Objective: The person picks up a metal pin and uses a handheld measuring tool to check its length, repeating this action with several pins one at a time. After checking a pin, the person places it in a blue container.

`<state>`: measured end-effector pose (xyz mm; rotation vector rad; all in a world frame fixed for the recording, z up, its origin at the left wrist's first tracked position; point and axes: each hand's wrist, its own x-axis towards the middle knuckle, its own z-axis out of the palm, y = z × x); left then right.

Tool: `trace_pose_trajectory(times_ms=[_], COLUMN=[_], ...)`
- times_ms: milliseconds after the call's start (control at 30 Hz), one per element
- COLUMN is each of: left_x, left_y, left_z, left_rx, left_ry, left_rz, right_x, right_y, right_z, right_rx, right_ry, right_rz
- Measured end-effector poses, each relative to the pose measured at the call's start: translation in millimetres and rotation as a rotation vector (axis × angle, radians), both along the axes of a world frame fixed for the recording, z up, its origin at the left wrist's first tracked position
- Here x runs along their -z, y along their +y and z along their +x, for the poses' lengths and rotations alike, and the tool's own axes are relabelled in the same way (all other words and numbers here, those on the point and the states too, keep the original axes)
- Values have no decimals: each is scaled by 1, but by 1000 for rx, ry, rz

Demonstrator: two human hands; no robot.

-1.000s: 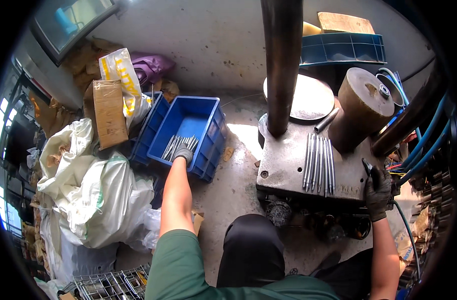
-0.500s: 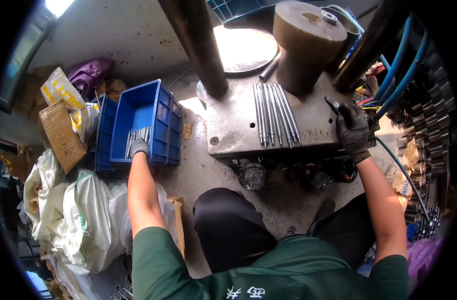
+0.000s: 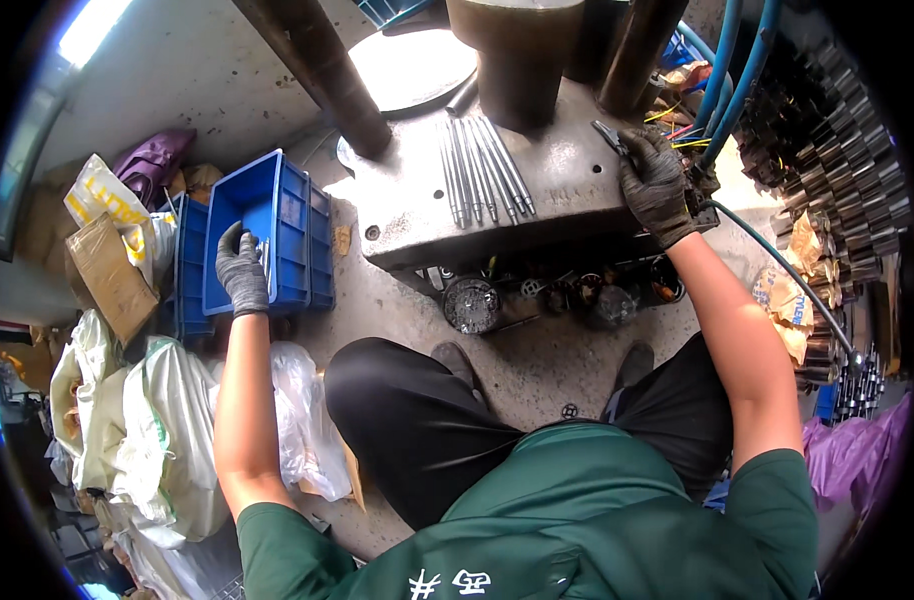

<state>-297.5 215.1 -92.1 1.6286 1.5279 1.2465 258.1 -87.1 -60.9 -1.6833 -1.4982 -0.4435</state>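
My left hand (image 3: 241, 272), in a grey work glove, is over the near part of a blue plastic bin (image 3: 321, 235). Its fingers are apart, and I see nothing between them. Beside it, a few thin metal rods (image 3: 266, 258) show inside the bin, mostly hidden by the glove. My right hand (image 3: 657, 185), in a dark dirty glove, is closed around a small metal hand tool (image 3: 607, 135) at the right end of a heavy metal block (image 3: 397, 205). Only the tool's tip shows, so its kind is unclear. Several longer steel rods (image 3: 480, 175) lie side by side on the block.
Dark pillars (image 3: 322, 75) and a thick metal cylinder (image 3: 517, 70) rise from the block. White sacks (image 3: 172, 430) and a cardboard box (image 3: 112, 280) lie at the left. Blue hoses (image 3: 727, 85) and stacked metal parts (image 3: 827, 150) are at the right. A round container (image 3: 472, 303) stands below the block.
My left hand has come up from the rods in the bin, and its fingers have spread. My right hand still holds the tool. The whole view has shifted.
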Motion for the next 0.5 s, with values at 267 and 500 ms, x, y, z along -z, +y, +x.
trace_pose_trajectory(times_ms=[267,500], left_x=[-170,-134], left_y=[-177,-180], left_z=[139,173], left_rx=[600,481], left_ry=[-900,-723], left_rz=[-103,-145], right_x=[44,160], right_y=[-59,-34], right_z=[-130,-193], right_rx=[-490,55], right_ry=[241,1309], right_rz=[-467,-1203])
